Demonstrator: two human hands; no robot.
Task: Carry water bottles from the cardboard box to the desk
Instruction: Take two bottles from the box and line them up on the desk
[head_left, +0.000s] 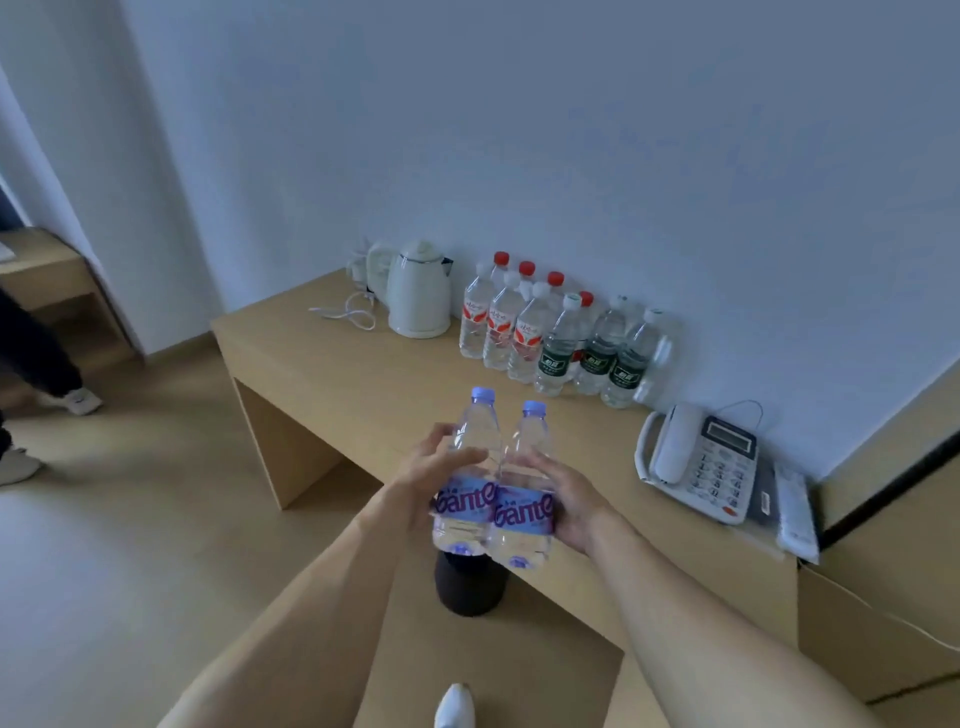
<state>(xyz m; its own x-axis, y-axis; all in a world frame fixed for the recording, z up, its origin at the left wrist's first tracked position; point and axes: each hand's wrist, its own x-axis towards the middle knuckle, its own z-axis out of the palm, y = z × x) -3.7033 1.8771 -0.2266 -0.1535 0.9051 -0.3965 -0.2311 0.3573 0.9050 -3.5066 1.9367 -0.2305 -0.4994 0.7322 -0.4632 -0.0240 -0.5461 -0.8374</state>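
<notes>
Plastic bottles (493, 478), two side by side, are pressed between the left hand (423, 470) and right hand (563, 499) above the desk (332, 364) edge. Squeeze pressure alone holds them; easing it risks one slipping down between the palms.

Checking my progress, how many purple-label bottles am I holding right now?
2: left bottle in the left hand, right bottle in the right hand, side by side above the desk.

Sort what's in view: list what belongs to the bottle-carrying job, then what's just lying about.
Job: two purple-label bottles, held by left hand and right hand; desk; bottles already on desk.
Lying about: kettle, telephone, white cable, dark round object.
</notes>
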